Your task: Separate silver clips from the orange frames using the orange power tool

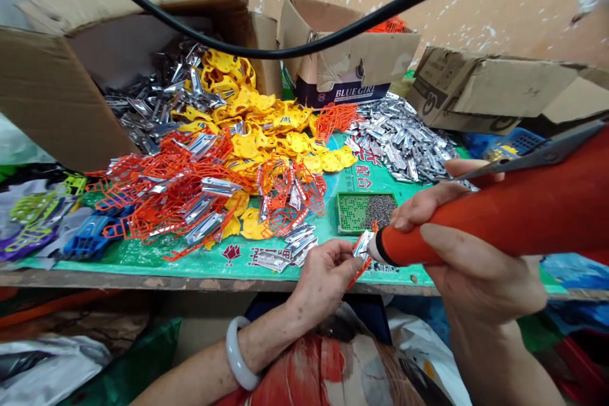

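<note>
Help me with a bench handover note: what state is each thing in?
Left hand: pinching a metal-faced orange piece
Right hand: gripping the red tool
Red tool: held, tip at the piece
Green tray: partly covered by small metal pieces
Large left carton: open, metal parts spilling out
BLUE GIRL carton: open-topped, orange parts inside
Right carton: unclear whether open
Yellow parts: heaped loose
Black cable: hanging slack

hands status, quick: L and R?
Left hand: closed, pinching a small metal plate with an orange part.
Right hand: closed around a red tool, its tip at the plate.
</note>
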Demonstrator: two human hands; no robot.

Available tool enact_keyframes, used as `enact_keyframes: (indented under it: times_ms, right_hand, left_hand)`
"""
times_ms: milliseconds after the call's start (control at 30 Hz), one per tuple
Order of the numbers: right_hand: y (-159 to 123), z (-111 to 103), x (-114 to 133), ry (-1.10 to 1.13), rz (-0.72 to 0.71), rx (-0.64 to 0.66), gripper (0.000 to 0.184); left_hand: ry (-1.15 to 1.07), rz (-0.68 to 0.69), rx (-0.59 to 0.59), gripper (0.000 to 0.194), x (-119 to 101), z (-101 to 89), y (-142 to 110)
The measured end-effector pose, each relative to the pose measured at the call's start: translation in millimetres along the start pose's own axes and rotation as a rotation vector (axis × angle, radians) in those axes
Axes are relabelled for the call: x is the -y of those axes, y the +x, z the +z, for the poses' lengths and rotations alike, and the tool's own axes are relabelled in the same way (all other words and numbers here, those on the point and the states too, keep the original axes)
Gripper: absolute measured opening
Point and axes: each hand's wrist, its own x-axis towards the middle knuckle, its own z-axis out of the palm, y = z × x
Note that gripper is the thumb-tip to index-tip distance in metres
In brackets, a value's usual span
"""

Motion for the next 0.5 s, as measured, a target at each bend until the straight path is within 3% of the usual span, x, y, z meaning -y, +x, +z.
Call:
enact_keyframes:
  times_ms: [133,500]
  right_hand:
    - [0.5,-1.3,-1.7,-0.072,-0.006,0.081,0.011]
    - [-4.2,-0.3,-2.8,-0.038,0.024,0.121,0.037]
  left_hand:
    - [0.026,0.019,-0.036,0.021,0.0,2.8,0.0]
    - [-0.064,-0.025,-0.036,0.016,0.5,6.6,-3.0]
